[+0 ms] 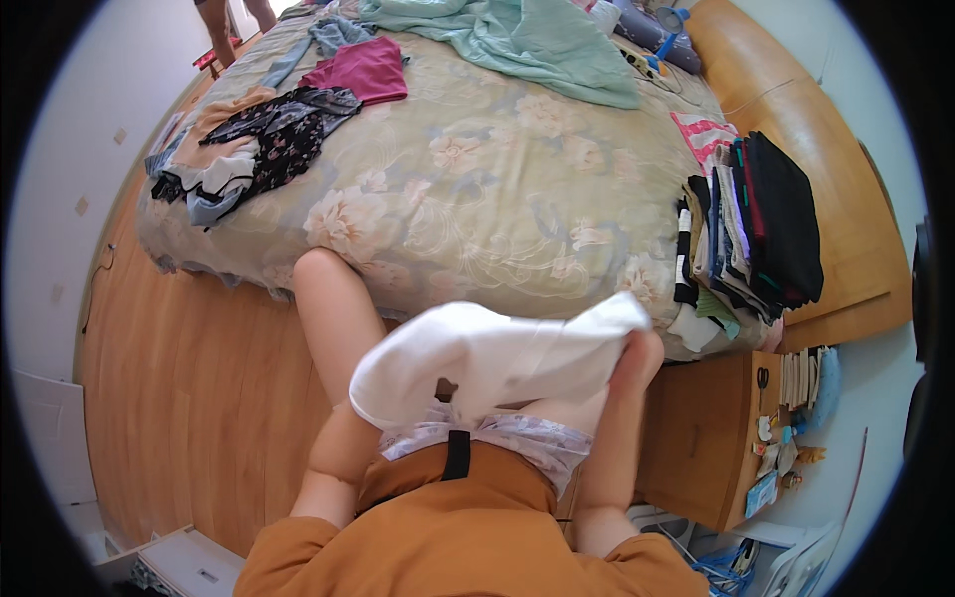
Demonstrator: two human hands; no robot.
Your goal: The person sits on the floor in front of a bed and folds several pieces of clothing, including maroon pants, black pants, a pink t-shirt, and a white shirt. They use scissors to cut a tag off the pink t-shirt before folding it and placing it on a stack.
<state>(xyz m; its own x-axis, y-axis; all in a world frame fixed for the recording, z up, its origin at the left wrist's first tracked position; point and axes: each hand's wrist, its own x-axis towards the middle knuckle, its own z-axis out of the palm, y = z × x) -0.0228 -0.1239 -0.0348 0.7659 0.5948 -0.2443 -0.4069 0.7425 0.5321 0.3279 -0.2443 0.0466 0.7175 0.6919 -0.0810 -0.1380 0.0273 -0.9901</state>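
A white cloth garment [477,343] is held up in front of me above my lap, its edges slightly blurred. My right hand [637,360] is closed on its right end, with the fingers partly behind the fabric. My left forearm [336,438] reaches up to the garment's left side. The cloth hides my left hand, so its fingers do not show. A small dark patch shows low on the garment; I cannot tell if it is a print or a gap. What kind of garment it is does not show clearly.
A bed with a floral sheet [477,199] lies ahead. Loose clothes [269,139] lie at its left, a stack of folded clothes [766,219] at its right, and a pale green quilt [517,40] at the back. A wooden cabinet [691,438] stands right. Another person's legs [219,30] show far left.
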